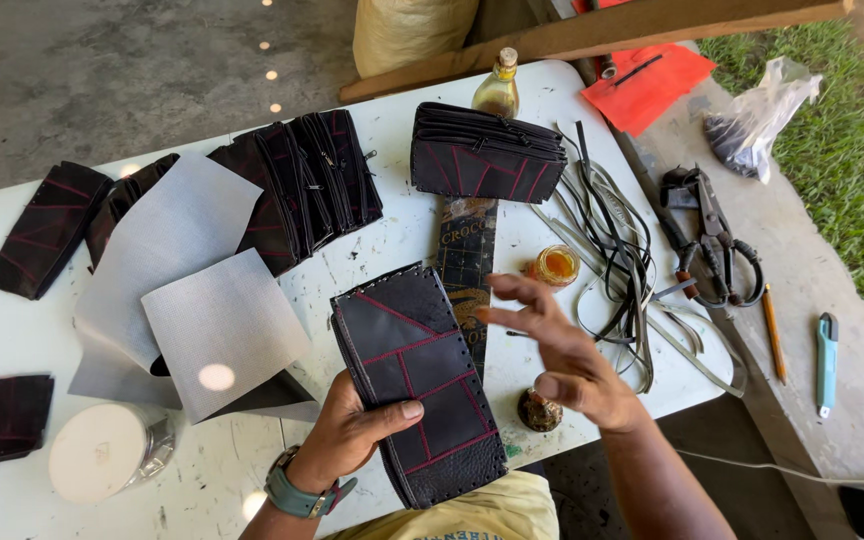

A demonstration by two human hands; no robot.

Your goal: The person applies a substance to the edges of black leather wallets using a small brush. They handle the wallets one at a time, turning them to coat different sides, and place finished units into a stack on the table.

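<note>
Left hand [352, 435] grips black leather panel [417, 380] w/ red stitching, thumb on top.
Right hand [562, 355] hovers at panel's 3 o'clock, fingers spread, empty, above white tabletop [392, 240]; small amber jar [556, 265] at its 12.

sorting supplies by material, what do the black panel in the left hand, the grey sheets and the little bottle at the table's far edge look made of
The black red-stitched panel held in the left hand looks like leather: matte, grainy surface, punched edge holes. The pale grey square sheets seem to be woven or mesh-textured fabric, possibly lining; fine grid pattern, flat finish. The small amber bottle looks like clear glass: glossy and see-through, with a pale cap.
</note>
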